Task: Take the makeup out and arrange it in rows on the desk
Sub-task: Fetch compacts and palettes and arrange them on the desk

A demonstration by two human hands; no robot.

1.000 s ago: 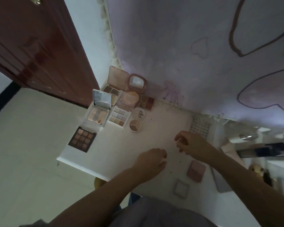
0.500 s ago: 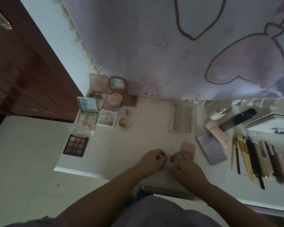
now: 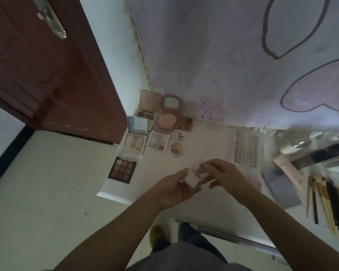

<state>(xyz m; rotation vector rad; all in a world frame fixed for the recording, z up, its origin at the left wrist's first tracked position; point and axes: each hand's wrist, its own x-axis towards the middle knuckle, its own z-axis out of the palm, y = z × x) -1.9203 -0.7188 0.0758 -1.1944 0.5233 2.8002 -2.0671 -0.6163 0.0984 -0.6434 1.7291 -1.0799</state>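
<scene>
Nearest, above the desk (image 3: 213, 198) front edge: a small clear compact (image 3: 192, 178) held up between both hands, lid raised, a pale square pan inside. Left hand (image 3: 174, 189) cupped beneath, thumb and fingers curled around the base; right hand (image 3: 221, 176) pinching the open lid from the right, fingers bent over its edge. Beside the right wrist, partly hidden, a pink case (image 3: 254, 182) lying flat. Right of that, a grey flat case (image 3: 282, 189), closed, and a pink tube (image 3: 290, 173) lying slanted. At far right, a spread of brushes (image 3: 329, 204), handles toward the front edge; too blurred and overlapped for a count. Left on the desk, near the corner, a dark palette (image 3: 122, 170) with nine brown pans in a three-by-three grid. Behind it, an open mirrored palette (image 3: 135, 142) with pale peach pans, then a white palette (image 3: 157, 141) with nine pans in three rows, then a round pot (image 3: 177, 148) divided into three shades, its lid (image 3: 179, 136) just behind, printed with letters. Mid-desk on the right, a lash tray (image 3: 246, 150) holding rows of small dark clusters, number unreadable. Farther back, against the cloth (image 3: 223, 55): an open tan palette (image 3: 147, 106) with brown pans, a pink puff (image 3: 165, 121), a rounded mirror compact (image 3: 170, 103) standing open over reddish pans. Six open palettes or pots grouped at left, touching or just beside one another. Back right, a black tool (image 3: 321, 154) and a white item (image 3: 290, 146), details unclear.
</scene>
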